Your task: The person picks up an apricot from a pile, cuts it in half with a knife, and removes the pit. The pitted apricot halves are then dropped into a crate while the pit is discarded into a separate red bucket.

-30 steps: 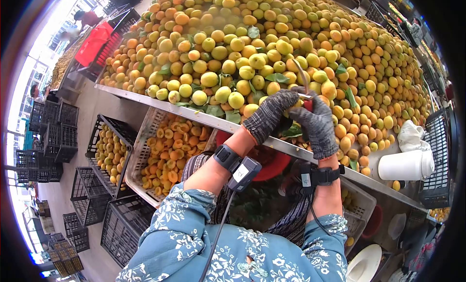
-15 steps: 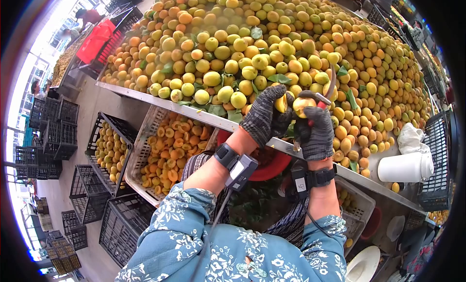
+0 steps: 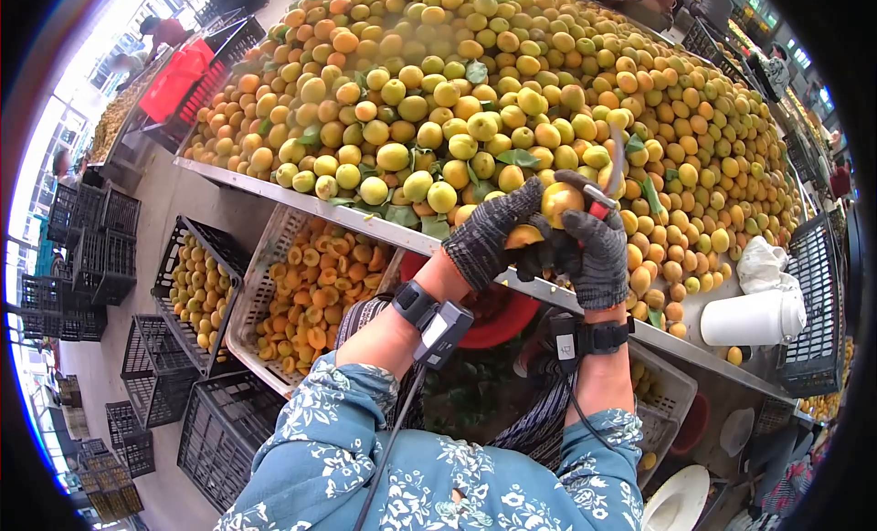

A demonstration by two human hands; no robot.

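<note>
Both my hands wear dark grey knit gloves and meet at the near edge of a big pile of yellow-orange apricots point(image 3: 411, 106). My left hand point(image 3: 498, 228) is closed on a cut apricot piece point(image 3: 523, 236), its orange flesh showing. In my right hand point(image 3: 594, 248) is a knife with a red handle point(image 3: 598, 210) and a curved blade point(image 3: 618, 161) pointing up and away. A rounder apricot point(image 3: 561, 204) sits between the two hands, against my right fingers.
A white crate point(image 3: 239, 325) of apricot halves point(image 3: 315, 294) stands below the metal table edge point(image 3: 365, 222), beside a black crate point(image 3: 233, 266) of whole fruit. A red basin point(image 3: 512, 316) lies under my wrists. White jug point(image 3: 754, 316) at right; people at far left and upper right.
The cut piece in my left hand has tilted and dropped lower. The apricot by my right hand has turned and shifted slightly left. The whole view has moved a little.
</note>
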